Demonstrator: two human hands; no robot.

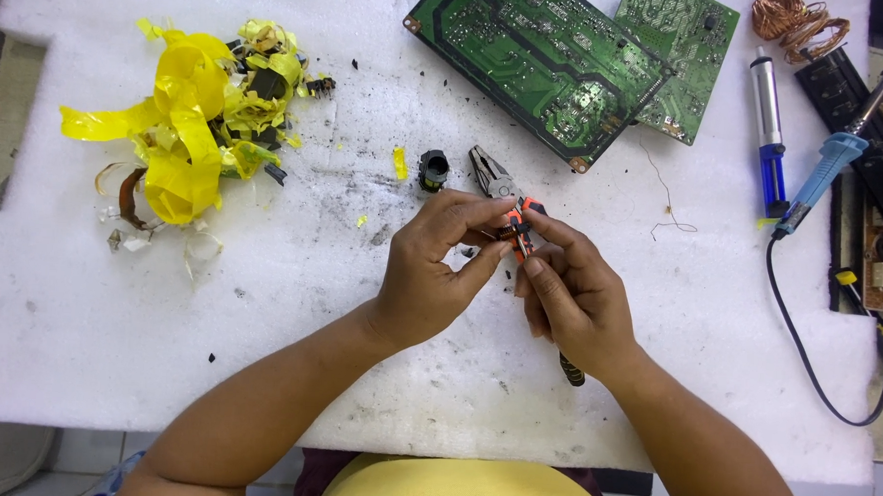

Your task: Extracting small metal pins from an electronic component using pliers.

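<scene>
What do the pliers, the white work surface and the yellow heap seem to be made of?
Pliers: dull grey metal head, probably steel; orange and black handles look like plastic or rubber.
White work surface: seemingly foam sheet, judging by its matte, grainy, pitted texture.
Yellow heap: glossy, crumpled thin strips, likely plastic film tape, with dark bits mixed in.
Right hand holds the pliers; left hand pinches something too small to tell.

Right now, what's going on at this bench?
A person sits at a white foam pad. The left hand and right hand meet over orange-handled pliers, pinching something small that the fingers hide. A small black part lies just above them. Torn yellow tape is piled far left, green circuit boards and a blue soldering iron sit to the right.
</scene>
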